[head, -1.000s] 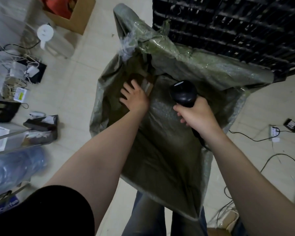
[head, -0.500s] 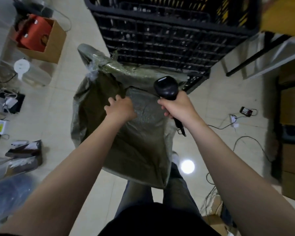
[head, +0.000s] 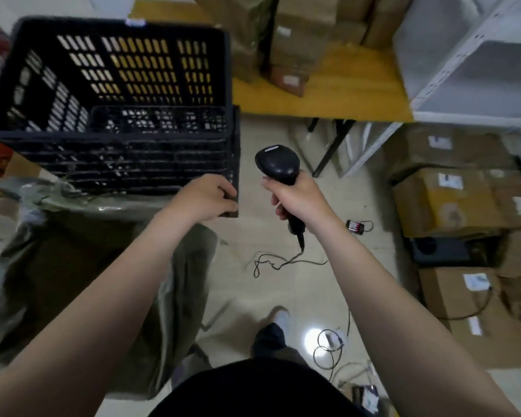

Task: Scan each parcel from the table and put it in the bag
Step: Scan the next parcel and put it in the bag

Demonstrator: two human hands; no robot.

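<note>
Gripping the black scanner (head: 277, 165) by its handle, R hand (head: 297, 201) has fingers wrapped tight round it, scanner head up & fwd. L hand (head: 206, 197), fingers curled, sits at near corner of black crate (head: 118, 85); can't tell if it holds anything. Green bag (head: 73, 266) slumps on floor at lower left, just in front of crate. Brown parcels (head: 298, 40) stacked on yellow table (head: 328, 100) ahead.

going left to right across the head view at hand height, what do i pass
green bag → left hand → black scanner, in the grip of the right hand → cardboard boxes
</note>
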